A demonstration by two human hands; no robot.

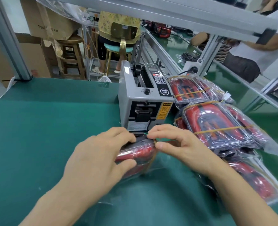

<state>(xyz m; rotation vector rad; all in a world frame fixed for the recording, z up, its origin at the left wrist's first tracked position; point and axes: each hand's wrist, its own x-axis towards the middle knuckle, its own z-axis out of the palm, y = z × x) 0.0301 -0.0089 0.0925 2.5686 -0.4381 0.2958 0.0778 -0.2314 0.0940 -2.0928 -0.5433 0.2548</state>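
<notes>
A red and black item in a clear plastic bag (135, 154) lies on the green mat (45, 128) just in front of the tape dispenser (144, 101). My left hand (99, 159) grips the bagged item from the left, thumb on its near side and fingers over the top. My right hand (172, 141) pinches a yellow rubber band (153, 159) that runs around the bag's right end. The far part of the bag is hidden by my fingers.
Several bagged red items bound with rubber bands (216, 121) are stacked to the right of the dispenser. An aluminium frame (167, 12) crosses overhead. A person sits on a stool (118, 46) behind the table, with cardboard boxes (53, 22) at the back left.
</notes>
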